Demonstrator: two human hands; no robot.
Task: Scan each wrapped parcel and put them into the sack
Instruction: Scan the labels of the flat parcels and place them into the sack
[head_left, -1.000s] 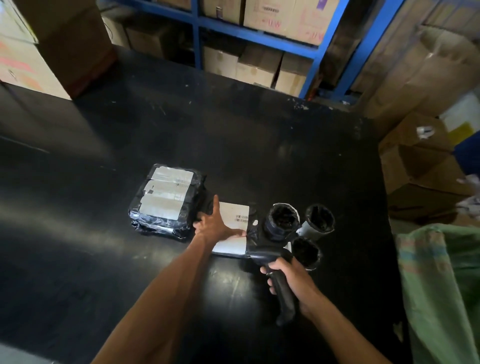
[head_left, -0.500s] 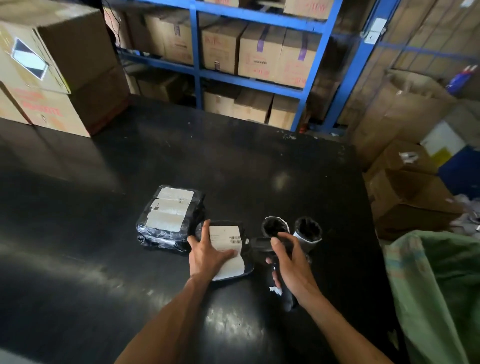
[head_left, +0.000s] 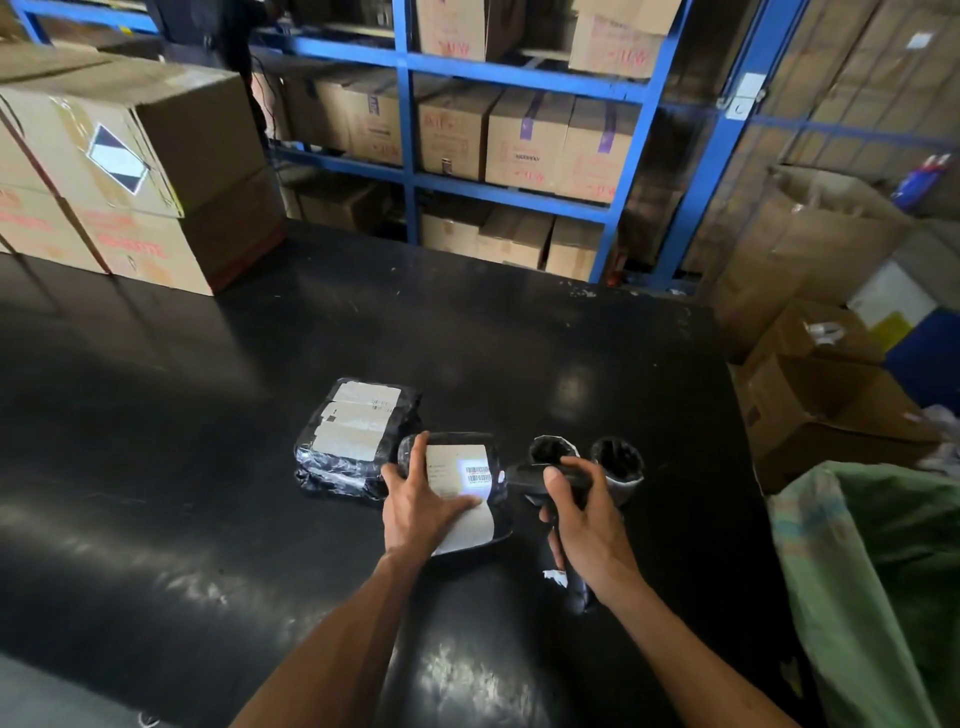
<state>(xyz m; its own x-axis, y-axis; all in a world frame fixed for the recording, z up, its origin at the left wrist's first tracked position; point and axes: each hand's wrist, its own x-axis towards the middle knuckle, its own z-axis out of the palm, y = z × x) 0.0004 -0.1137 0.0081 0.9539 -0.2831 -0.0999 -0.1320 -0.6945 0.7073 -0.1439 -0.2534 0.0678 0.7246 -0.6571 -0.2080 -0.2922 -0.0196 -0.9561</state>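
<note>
Taped black-wrapped parcel (head_left: 358, 436) lies mid-frame on bench (head_left: 156, 415), prob. soft, slick film; take by edges. Left hand (head_left: 421, 506) flat, fingers straight, pressing labelled parcel (head_left: 457, 483) w/ lit barcode; looks light, flattish. Right hand (head_left: 582, 525) grip wrapped round scanner (head_left: 535, 480). Green sack (head_left: 883, 571) lower right, contents unseen.

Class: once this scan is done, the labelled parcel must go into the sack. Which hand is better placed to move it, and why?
Left. The left hand already rests on the labelled parcel; the right hand grips the scanner, though the sack lies to the right.
</note>
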